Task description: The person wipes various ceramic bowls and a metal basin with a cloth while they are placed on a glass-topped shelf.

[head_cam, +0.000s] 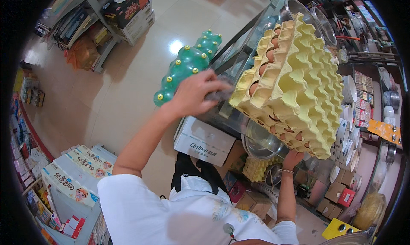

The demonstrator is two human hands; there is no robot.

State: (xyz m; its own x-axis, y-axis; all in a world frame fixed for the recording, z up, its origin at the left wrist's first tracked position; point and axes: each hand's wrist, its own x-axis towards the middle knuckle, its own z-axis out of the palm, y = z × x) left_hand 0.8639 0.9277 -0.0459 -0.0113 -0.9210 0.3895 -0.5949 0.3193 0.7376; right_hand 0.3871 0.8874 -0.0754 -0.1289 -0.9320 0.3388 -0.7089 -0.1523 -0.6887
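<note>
A tall stack of yellow pulp egg trays (304,84), with brown eggs (270,55) showing between the layers, rests over a glass counter (224,108). My right hand (293,160), a bracelet on its wrist, grips the stack's lower near edge; its fingertips are partly hidden under the tray. In my left hand (198,92) is a grey cloth (221,89), blurred by motion, held beside the left corner of the trays over the counter's edge.
Green bottles with yellow caps (185,67) stand on the floor left of the counter. A white carton (205,140) sits near my legs. Metal basins (262,137) and stacked bowls (346,142) flank the trays. Tissue packs (75,177) lie at lower left.
</note>
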